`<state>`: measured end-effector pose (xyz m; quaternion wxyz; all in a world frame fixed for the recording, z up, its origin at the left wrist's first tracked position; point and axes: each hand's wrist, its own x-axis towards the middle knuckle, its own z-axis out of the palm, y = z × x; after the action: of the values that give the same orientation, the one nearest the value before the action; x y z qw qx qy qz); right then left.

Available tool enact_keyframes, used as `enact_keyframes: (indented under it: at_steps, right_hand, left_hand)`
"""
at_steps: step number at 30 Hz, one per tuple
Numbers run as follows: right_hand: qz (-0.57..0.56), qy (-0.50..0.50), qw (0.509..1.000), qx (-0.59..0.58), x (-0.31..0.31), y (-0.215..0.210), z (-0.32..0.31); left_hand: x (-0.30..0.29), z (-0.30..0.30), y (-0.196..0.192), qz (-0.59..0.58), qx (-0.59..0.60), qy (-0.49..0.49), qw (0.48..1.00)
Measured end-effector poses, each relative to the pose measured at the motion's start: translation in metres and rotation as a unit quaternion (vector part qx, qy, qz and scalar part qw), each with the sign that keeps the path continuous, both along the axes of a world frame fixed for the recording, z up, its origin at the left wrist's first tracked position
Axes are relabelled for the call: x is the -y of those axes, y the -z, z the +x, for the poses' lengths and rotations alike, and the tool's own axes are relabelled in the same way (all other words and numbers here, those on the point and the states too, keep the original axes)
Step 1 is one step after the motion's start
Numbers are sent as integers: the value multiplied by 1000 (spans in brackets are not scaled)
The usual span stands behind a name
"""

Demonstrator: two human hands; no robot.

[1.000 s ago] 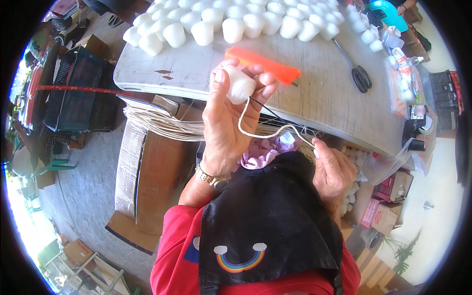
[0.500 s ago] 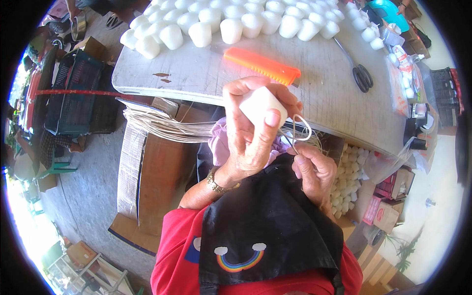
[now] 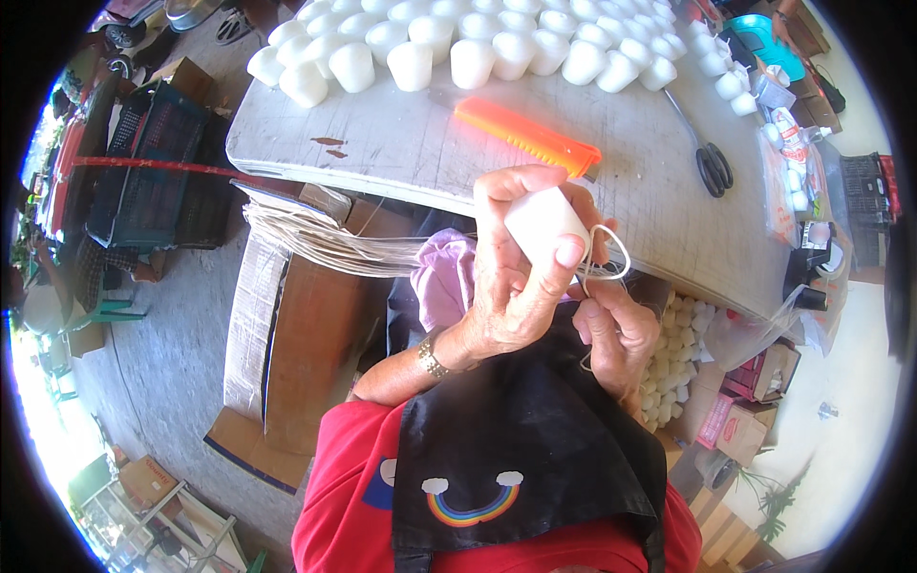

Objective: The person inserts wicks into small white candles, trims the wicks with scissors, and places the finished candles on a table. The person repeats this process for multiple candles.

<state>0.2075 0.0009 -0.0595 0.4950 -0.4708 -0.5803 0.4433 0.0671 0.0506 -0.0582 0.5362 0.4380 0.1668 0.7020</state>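
Her left hand (image 3: 521, 277) has its fingers closed around a white candle (image 3: 544, 224). The right hand (image 3: 616, 334) pinches the looped wick string (image 3: 611, 258) just beside it, above the bench (image 3: 401, 143).

From my feed the scene is brightly lit by hard daylight. The grey table top (image 3: 401, 143) and the rows of white cups (image 3: 458, 48) glare, close to washed out. Under the table edge lies a darker shaded band. The lower left rim blows out to white. Fisheye bending curves the table edge strongly, and a black ring frames the picture. My left hand (image 3: 521, 277) is sharp; things near the rim look smeared and small.
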Motion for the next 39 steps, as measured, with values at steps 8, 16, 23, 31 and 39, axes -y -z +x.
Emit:
enact_keyframes:
  at_steps: [8,16,23,31,39]
  right_hand:
    - [1,12,999,39,0,-6,-2]
    - [-2,-2,999,40,-2,-3,-1]
    - [-4,4,999,38,2,2,-3]
    - [65,19,986,152,-6,-1,-4]
    - [63,8,980,187,-16,1,-7]
  left_hand:
    - [2,9,6,-17,10,10,1000]
    - [3,10,9,-6,-70,-52,996]
    - [-5,5,3,-46,5,-94,994]
    - [0,5,5,-21,-25,-73,997]
    - [1,11,17,-28,-142,-158,977]
